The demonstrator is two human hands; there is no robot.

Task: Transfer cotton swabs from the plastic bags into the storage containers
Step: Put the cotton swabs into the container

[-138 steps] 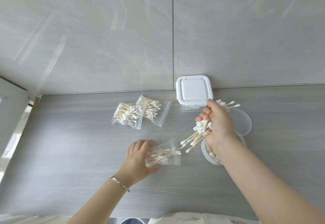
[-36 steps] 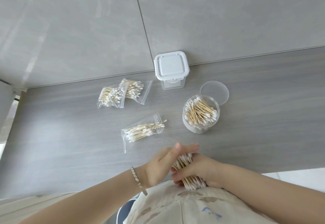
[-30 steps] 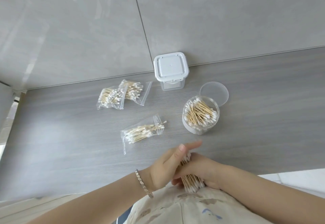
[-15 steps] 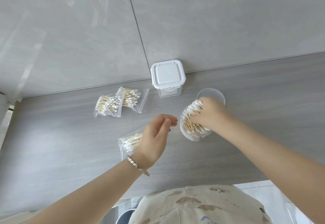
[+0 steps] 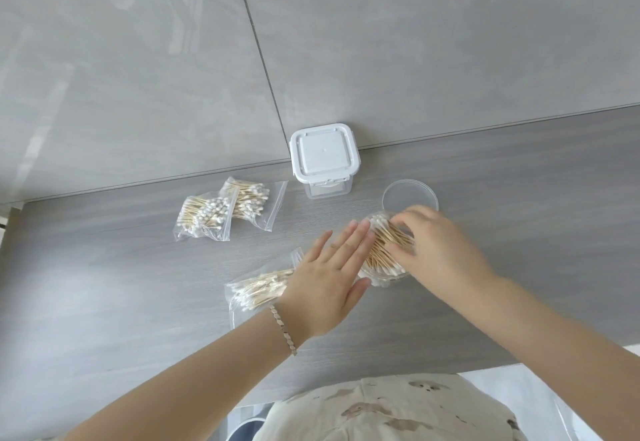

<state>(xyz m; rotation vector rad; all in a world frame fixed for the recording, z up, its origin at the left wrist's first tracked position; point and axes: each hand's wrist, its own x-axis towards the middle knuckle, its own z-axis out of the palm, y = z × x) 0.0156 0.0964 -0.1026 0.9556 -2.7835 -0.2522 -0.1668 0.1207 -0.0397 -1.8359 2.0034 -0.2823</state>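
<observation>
Wooden swabs (image 5: 389, 244) under right hand (image 5: 438, 250)

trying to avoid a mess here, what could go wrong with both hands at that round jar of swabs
1. The round jar looks heaped with swabs; the right hand pressing them down could flick some onto the counter.
2. The left hand covers part of the open bag, and its wrist could drag swabs out.
3. A sideways push might tip the light jar.

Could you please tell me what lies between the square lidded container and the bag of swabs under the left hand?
Only bare grey countertop, as the head view shows; square container, bag, left hand.
</observation>
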